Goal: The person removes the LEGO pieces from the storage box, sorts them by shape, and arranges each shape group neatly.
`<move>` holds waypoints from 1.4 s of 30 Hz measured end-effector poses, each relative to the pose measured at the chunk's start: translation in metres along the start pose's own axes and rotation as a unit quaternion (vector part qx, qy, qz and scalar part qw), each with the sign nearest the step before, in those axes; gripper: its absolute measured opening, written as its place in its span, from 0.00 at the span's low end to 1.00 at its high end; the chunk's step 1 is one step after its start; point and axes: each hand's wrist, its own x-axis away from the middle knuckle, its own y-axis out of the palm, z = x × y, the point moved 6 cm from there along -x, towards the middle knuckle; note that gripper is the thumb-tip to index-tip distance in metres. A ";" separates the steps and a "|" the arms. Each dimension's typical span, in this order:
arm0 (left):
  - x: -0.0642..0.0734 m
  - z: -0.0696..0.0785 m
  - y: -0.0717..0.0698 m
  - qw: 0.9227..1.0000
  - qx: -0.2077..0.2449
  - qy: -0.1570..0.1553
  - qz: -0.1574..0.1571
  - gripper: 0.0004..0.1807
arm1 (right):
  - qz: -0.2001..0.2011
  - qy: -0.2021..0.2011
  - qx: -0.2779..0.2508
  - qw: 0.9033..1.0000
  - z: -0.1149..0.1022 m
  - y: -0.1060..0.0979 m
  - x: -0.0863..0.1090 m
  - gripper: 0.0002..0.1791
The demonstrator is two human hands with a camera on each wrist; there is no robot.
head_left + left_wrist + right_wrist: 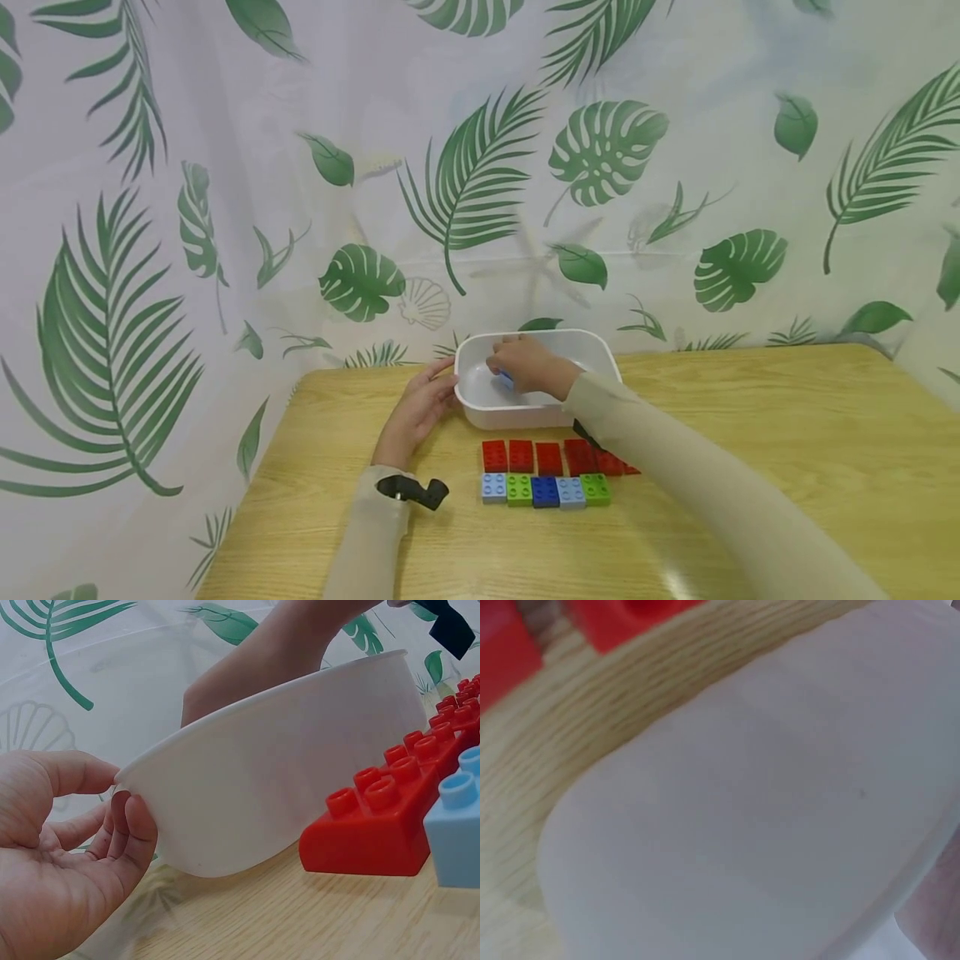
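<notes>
A white plastic basin (517, 418) stands at the back of the table. My left hand (422, 406) is at its left end; in the left wrist view the left hand (75, 840) pinches the rim between thumb and fingers. Inside the basin, my right hand (528, 365) curls its fingers over a blue toy brick (506, 381), of which only a small part shows below the hand. The right wrist view is mostly filled by the basin's outer wall (742, 795), with a sliver of hand at the lower right.
In front of the basin lies a row of red toy bricks (521, 456), its right end partly covered by the right sleeve (675, 458). Directly nearer is a row of light blue, green and dark blue bricks (545, 492). A leaf-patterned sheet (480, 200) hangs behind the wooden table (787, 417).
</notes>
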 end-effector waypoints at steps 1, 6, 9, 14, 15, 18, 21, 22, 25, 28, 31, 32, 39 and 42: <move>0.000 0.000 0.000 1.000 -0.001 0.001 0.000 0.28 | -0.003 0.001 0.003 1.000 0.000 0.000 0.000 0.15; -0.001 0.001 0.001 1.000 0.001 -0.002 -0.004 0.28 | -0.013 0.004 0.008 1.000 0.000 -0.003 0.005 0.16; -0.001 0.002 0.002 1.000 0.000 -0.003 -0.001 0.27 | -0.020 0.004 0.009 1.000 0.001 -0.004 0.008 0.17; -0.001 0.002 0.002 1.000 0.000 -0.001 0.003 0.28 | -0.017 -0.005 0.023 1.000 0.001 -0.008 0.016 0.19; -0.001 0.002 0.002 1.000 0.001 -0.001 0.004 0.28 | -0.015 -0.004 0.027 1.000 0.001 -0.008 0.017 0.20; -0.001 0.002 0.001 1.000 0.003 -0.001 0.008 0.29 | -0.011 -0.001 0.035 0.999 0.004 -0.010 0.022 0.22; -0.001 0.003 0.000 1.000 0.004 -0.003 0.011 0.29 | -0.010 -0.003 0.048 0.999 0.007 -0.013 0.028 0.24; -0.001 0.003 0.000 1.000 0.003 -0.002 0.011 0.29 | -0.009 -0.007 0.051 0.999 0.007 -0.015 0.030 0.23; -0.001 0.003 -0.001 1.000 0.005 -0.003 0.012 0.29 | 0.004 -0.020 0.056 0.998 0.007 -0.021 0.039 0.22; -0.001 0.002 -0.001 1.000 0.007 -0.003 0.009 0.29 | 0.039 -0.031 0.055 0.997 0.009 -0.029 0.050 0.20; 0.000 0.001 0.000 1.000 0.008 -0.004 0.009 0.29 | 0.085 -0.040 0.051 0.994 0.011 -0.037 0.062 0.19; 0.000 0.001 0.000 1.000 0.007 -0.004 0.009 0.28 | 0.099 -0.041 0.051 0.993 0.011 -0.039 0.066 0.19; 0.001 0.000 0.003 1.000 0.005 -0.002 0.007 0.28 | 0.198 -0.048 0.008 0.979 0.019 -0.049 0.095 0.20; 0.001 -0.001 0.003 1.000 0.003 -0.001 0.005 0.28 | 0.232 -0.047 -0.031 0.971 0.023 -0.051 0.107 0.21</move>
